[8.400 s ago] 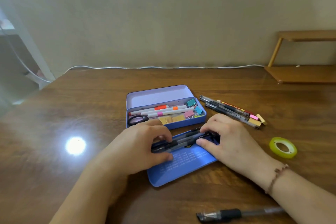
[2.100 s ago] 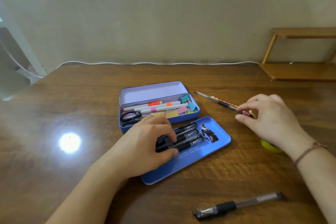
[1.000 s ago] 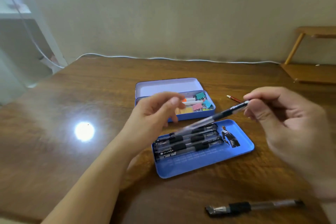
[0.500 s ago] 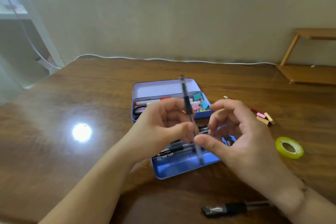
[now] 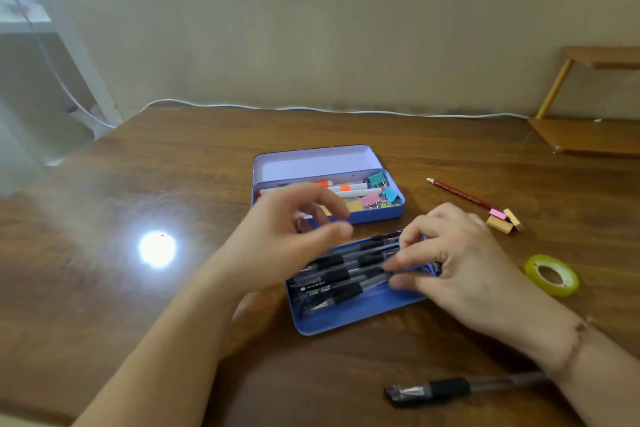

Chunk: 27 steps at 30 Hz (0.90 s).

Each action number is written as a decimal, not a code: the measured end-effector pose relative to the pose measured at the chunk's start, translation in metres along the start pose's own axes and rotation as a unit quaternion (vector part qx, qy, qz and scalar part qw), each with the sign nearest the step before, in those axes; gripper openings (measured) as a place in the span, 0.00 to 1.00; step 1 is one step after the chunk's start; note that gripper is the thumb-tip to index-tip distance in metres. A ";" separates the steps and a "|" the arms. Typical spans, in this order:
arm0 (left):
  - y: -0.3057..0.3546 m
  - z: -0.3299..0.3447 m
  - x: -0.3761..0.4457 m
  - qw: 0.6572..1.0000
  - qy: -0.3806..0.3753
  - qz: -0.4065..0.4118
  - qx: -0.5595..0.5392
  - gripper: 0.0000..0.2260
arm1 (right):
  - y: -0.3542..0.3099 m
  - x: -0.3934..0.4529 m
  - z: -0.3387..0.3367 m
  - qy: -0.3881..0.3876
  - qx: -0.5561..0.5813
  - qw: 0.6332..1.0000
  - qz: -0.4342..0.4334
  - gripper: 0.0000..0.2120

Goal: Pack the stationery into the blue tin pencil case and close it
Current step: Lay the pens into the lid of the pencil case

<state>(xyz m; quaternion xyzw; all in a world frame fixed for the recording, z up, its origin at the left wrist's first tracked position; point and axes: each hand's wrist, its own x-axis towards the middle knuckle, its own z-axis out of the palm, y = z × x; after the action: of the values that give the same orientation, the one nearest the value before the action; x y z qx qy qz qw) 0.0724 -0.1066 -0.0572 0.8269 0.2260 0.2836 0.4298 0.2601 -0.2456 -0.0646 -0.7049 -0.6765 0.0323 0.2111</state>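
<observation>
The blue tin pencil case [image 5: 377,215] lies open at the table's middle, its lid [image 5: 311,166] tipped back, with highlighters and coloured binder clips [image 5: 379,189] inside. In front of it a blue tray [image 5: 346,321] holds several black gel pens [image 5: 337,276] side by side. My right hand [image 5: 460,267] rests on the tray's right end, thumb and forefinger pinched on one pen there. My left hand [image 5: 287,236] hovers blurred over the tray's left part, fingers apart, holding nothing. It hides part of the case's front.
Loose on the table: a red pencil [image 5: 460,192], small pink and tan blocks [image 5: 504,220], a yellow-green tape roll [image 5: 550,276] and one black pen [image 5: 450,388] near the front edge. A wooden shelf [image 5: 588,139] stands at the back right. A white cable [image 5: 311,109] runs along the wall.
The pen that both hands held upright half a second ago now lies across the tray with the others. My left hand has let go and lifted; my right hand has dropped onto the tray.
</observation>
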 end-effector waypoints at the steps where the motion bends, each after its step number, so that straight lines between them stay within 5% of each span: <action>1: -0.002 0.003 0.001 0.996 -0.022 0.026 0.077 0.08 | -0.002 0.000 0.001 -0.006 -0.002 1.000 -0.003 0.09; 5: -0.004 0.004 -0.002 0.966 -0.157 0.059 0.199 0.13 | -0.003 0.001 0.006 -0.002 -0.006 1.000 0.003 0.11; 10: -0.002 0.005 -0.005 0.950 -0.210 0.040 0.229 0.17 | -0.003 -0.003 -0.004 0.004 0.006 1.000 -0.021 0.07; 13: -0.003 0.005 -0.005 0.948 -0.214 0.039 0.231 0.16 | -0.009 -0.017 -0.029 -0.127 0.080 0.986 -0.076 0.12; 16: -0.005 0.005 -0.005 0.948 -0.214 0.045 0.231 0.16 | -0.018 -0.026 -0.028 -0.305 0.012 0.940 -0.154 0.17; 19: -0.007 0.005 -0.004 0.954 -0.204 0.055 0.211 0.15 | -0.020 -0.029 -0.024 -0.329 0.006 0.925 -0.190 0.13; 21: -0.008 0.006 -0.002 0.965 -0.171 0.074 0.187 0.12 | -0.016 -0.030 -0.036 -0.283 0.106 0.942 -0.148 0.10; 23: -0.008 0.007 0.000 0.979 -0.112 0.085 0.148 0.08 | -0.008 -0.029 -0.050 -0.136 0.266 0.950 -0.096 0.12; 27: -0.006 0.008 -0.001 0.995 -0.017 0.061 0.076 0.05 | 0.009 -0.017 -0.051 0.131 0.526 0.840 0.027 0.19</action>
<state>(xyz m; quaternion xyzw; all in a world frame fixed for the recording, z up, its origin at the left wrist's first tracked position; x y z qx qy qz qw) 0.0762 -0.1086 -0.0657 0.8743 0.1887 0.2768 0.3513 0.2842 -0.2753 -0.0253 -0.5038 -0.5044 0.2961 0.6357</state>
